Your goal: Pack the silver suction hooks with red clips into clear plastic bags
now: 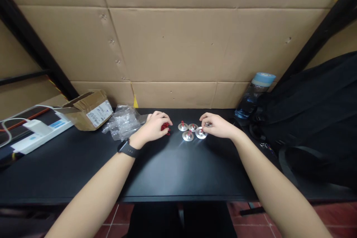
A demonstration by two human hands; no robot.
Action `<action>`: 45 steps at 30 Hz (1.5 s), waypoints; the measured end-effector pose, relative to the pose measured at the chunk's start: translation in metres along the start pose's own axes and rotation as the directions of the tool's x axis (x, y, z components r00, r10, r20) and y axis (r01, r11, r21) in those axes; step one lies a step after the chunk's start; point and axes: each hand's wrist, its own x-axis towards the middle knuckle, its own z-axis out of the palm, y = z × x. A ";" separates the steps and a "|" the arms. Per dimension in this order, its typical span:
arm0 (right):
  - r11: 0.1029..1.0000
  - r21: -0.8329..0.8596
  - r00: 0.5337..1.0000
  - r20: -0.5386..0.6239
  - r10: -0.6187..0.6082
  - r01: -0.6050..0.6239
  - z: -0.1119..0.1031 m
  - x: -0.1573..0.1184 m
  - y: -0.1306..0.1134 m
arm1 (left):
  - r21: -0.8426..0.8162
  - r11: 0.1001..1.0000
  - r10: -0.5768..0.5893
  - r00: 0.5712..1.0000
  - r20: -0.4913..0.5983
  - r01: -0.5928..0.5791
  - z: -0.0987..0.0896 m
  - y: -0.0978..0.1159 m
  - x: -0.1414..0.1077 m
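Note:
Several small silver finger cymbals with red cord loops lie in a cluster on the black table. My right hand is at the rightmost cymbal, thumb and fingertips closed at its red loop. A silvery bit shows between those fingers, too small to make out. To the left of the cluster, my left hand, with a black watch on its wrist, curls its fingers around a bunch of red cords. Part of the bunch is hidden beneath the palm.
Left of my left hand lies crumpled clear plastic, beside an opened cardboard box. A white power strip with a plugged-in charger is farther left. At right stand a blue-lidded water bottle and a black backpack. Cardboard walls the back.

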 end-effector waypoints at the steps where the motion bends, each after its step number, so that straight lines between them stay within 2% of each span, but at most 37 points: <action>1: 1.000 0.006 1.000 0.008 0.013 -0.013 0.001 0.000 0.004 | 0.007 1.000 -0.001 1.000 0.032 0.001 -0.001 -0.007 -0.001; 5: 0.999 0.035 0.999 0.026 0.032 -0.033 0.008 0.002 0.013 | -0.013 1.000 0.017 0.994 0.105 -0.016 -0.001 -0.021 -0.002; 12: 0.999 0.043 0.999 0.033 -0.026 0.024 0.014 0.005 0.013 | -0.033 0.999 0.041 0.991 0.126 -0.037 0.009 -0.021 0.000; 17: 0.994 -0.107 0.999 -0.043 0.015 -0.020 0.005 0.003 0.028 | -0.005 0.999 0.046 0.990 0.131 -0.046 0.011 -0.018 0.000; 20: 0.979 -0.189 0.996 -0.044 0.072 -0.079 0.002 0.001 0.041 | 0.000 0.998 0.069 0.992 0.104 -0.069 0.009 -0.012 -0.001; 23: 0.979 -0.173 0.994 0.004 0.112 -0.109 0.002 0.000 0.048 | -0.030 0.998 0.048 0.998 0.032 -0.047 0.005 -0.005 0.001; 29: 0.983 -0.155 0.994 0.042 0.103 -0.095 0.002 0.000 0.048 | -0.081 0.997 0.009 0.995 -0.099 -0.017 -0.004 0.002 0.005; 34: 0.979 -0.182 0.994 0.045 0.103 -0.094 0.001 -0.001 0.047 | -0.058 0.997 -0.059 0.984 -0.169 0.050 -0.001 0.004 0.006; 40: 0.971 -0.203 0.990 0.041 0.135 -0.124 -0.001 -0.003 0.048 | -0.097 0.992 -0.091 0.981 -0.172 0.075 -0.001 0.010 0.005; 45: 0.979 -0.177 0.994 -0.062 0.093 -0.103 0.003 -0.001 0.050 | -0.073 0.996 -0.066 0.985 -0.158 0.055 0.002 0.018 0.004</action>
